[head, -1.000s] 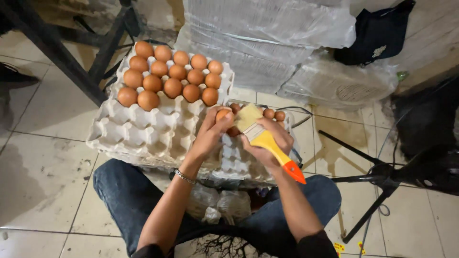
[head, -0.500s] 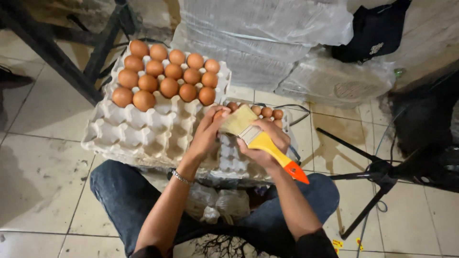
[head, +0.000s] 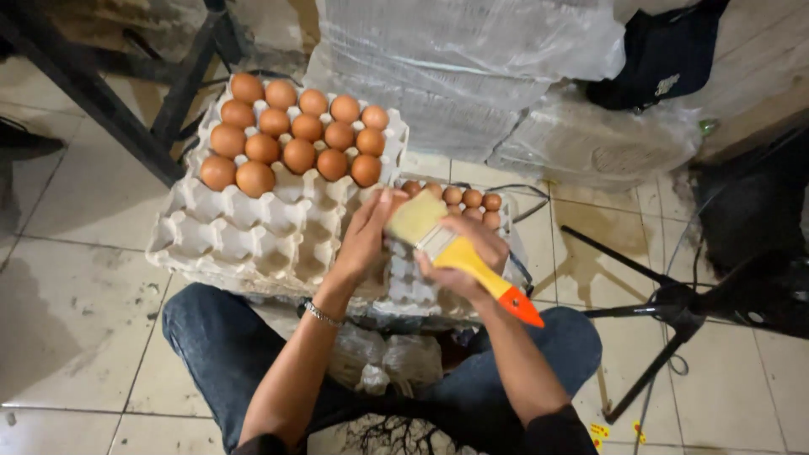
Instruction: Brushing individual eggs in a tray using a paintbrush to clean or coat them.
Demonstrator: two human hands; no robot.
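Left to right, we noted a tray (head: 244, 244) with brown eggs (head: 291, 139) filling its far rows. Our left hand (head: 366, 240) cupped something against the bristles (an egg, though we could not tell). Our right hand (head: 468, 265) gripped the yellow brush (head: 459, 253) over a second tray (head: 413, 291).

Warm, fairly dim indoor light from above; soft shadows darken the floor (head: 76, 278) at left. Centre sharp, corners murky, slight wide-angle bending at edges.
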